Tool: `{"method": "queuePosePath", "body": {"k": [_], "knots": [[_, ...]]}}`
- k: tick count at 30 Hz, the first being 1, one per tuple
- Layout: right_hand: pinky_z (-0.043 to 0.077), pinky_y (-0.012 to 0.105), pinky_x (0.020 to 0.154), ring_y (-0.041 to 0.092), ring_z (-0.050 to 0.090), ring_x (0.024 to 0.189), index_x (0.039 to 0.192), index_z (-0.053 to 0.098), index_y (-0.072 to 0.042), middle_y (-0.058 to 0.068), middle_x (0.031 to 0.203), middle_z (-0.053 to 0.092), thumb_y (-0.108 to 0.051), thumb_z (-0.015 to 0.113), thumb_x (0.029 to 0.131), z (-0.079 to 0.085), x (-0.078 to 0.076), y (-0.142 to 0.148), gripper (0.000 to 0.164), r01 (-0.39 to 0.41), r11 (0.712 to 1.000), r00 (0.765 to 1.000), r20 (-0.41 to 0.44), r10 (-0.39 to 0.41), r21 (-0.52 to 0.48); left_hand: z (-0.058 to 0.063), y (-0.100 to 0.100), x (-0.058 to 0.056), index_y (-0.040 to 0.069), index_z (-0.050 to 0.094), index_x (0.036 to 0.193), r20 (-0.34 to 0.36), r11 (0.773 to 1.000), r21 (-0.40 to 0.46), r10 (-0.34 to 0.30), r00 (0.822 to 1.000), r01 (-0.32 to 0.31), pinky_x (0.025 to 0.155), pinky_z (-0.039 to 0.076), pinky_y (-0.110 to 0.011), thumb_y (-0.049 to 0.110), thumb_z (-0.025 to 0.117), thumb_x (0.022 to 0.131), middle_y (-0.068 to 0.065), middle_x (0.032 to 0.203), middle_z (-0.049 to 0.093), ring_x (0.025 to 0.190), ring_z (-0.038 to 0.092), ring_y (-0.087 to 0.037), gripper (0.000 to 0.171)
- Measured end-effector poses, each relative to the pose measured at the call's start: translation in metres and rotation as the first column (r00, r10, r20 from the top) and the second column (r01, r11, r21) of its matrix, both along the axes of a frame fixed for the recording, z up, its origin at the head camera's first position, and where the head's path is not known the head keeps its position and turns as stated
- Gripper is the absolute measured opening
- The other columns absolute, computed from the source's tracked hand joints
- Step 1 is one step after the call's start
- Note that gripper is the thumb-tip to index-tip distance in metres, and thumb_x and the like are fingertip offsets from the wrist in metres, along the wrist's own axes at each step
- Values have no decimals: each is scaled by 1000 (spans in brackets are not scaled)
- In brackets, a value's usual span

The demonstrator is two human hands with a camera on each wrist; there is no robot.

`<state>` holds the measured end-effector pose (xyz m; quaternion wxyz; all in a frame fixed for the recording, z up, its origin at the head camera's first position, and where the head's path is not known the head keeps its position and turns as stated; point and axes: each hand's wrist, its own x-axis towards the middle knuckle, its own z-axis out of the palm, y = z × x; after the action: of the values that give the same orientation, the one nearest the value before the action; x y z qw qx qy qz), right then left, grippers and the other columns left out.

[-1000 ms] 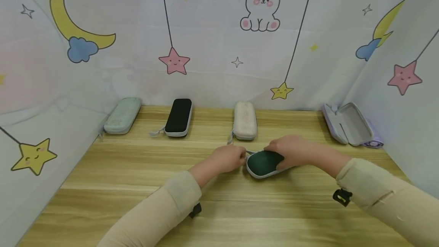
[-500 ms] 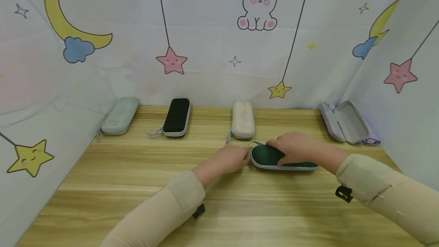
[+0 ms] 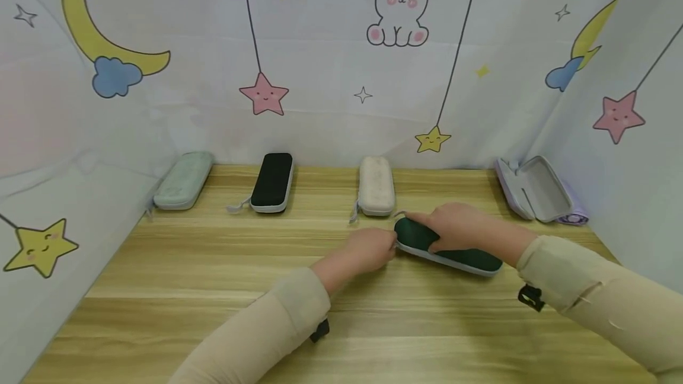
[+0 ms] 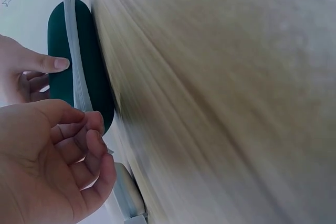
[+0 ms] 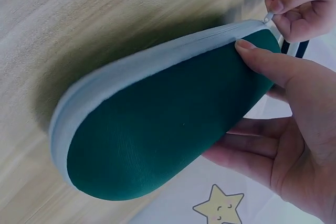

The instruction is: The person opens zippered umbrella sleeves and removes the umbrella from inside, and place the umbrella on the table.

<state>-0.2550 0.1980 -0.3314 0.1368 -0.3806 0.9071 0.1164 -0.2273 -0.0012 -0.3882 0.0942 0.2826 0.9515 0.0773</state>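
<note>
A dark green zippered case [image 3: 480, 258] with a pale grey zipper band [image 5: 131, 64] lies slantwise on the table in the head view. My right hand [image 3: 460, 227] grips it from above near its left end, thumb on the near side and fingers on the far side. At that same end, my left hand [image 3: 368, 249] pinches the small zipper pull [image 5: 269, 17], as the right wrist view shows. The zipper band runs closed along the side facing me. A grey strap [image 3: 400, 213] sticks out beyond the case's left end.
Along the back of the wooden table [image 3: 213, 301] lie a pale green case [image 3: 184, 181], a black case [image 3: 273, 181] and a cream case [image 3: 376, 185]. An open lilac case [image 3: 544, 188] with a grey inside stands at the back right. A printed cloth [image 3: 320, 46] hangs behind.
The green case has turned clockwise in the head view, its left end moving away and its right end coming nearer. My left hand has shifted slightly right with that end.
</note>
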Motion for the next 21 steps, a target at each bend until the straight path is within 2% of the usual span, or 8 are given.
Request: {"method": "queuePosePath", "body": {"k": [3, 10, 15, 21], "knots": [[50, 39, 68, 14, 52, 61, 150, 37, -11, -2, 65, 51, -38, 78, 83, 0, -2, -1, 83, 36, 999, 999, 8, -36, 6, 0, 4, -1, 13, 61, 90, -15, 1000, 4, 3, 1000, -3, 62, 49, -33, 20, 58, 97, 2, 80, 61, 69, 56, -12, 9], [51, 43, 77, 22, 61, 81, 151, 35, -8, 8, 90, 65, -39, 76, 84, 0, -5, -9, 85, 127, 992, 991, 45, -127, 7, -2, 11, -3, 12, 61, 93, -16, 1000, 17, 3, 1000, -3, 60, 49, -32, 20, 59, 97, 2, 80, 61, 68, 56, -12, 9], [50, 45, 80, 26, 62, 88, 151, 33, -5, 13, 100, 65, -39, 74, 86, -2, -6, -14, 83, 194, 981, 979, 65, -193, -7, -4, 17, -6, 11, 62, 99, -2, 1000, 25, -3, 1000, 3, 59, 49, -31, 20, 56, 100, 0, 82, 62, 69, 58, -12, 11], [48, 49, 90, 35, 60, 108, 150, 32, 1, 24, 122, 60, -39, 69, 90, -8, -11, -18, 81, 293, 955, 954, 83, -289, -52, -4, 25, -3, 14, 62, 103, -6, 1000, 22, -21, 1000, 21, 59, 49, -32, 21, 55, 100, 0, 83, 63, 70, 59, -13, 10]]}}
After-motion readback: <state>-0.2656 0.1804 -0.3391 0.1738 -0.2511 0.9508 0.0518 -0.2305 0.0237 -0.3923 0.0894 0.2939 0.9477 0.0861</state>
